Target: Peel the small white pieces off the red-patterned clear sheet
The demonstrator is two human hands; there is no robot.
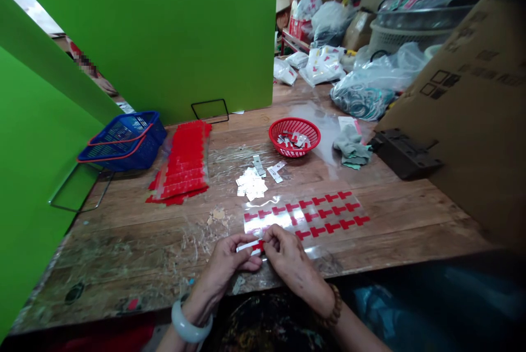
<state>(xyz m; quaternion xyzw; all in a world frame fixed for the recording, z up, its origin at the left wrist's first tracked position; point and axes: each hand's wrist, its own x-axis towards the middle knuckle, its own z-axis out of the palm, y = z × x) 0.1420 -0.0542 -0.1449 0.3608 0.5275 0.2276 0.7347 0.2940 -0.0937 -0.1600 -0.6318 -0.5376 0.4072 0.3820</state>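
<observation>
Near the table's front edge, my left hand pinches a small flat whitish plate between thumb and fingers. A red sticker lies at the plate's right end. The fingers of my right hand are pinched together on that red sticker, touching its right side. Just beyond both hands lies a clear sheet with rows of red T-shaped stickers. Farther back is a loose pile of small white plates, with a few silvery L-shaped plates beside it.
A red basket holds more metal plates. Stacked red sticker sheets lie left, beside a blue basket. A grey cloth and a dark metal block stand right, before a cardboard box. Green panels wall the back and left.
</observation>
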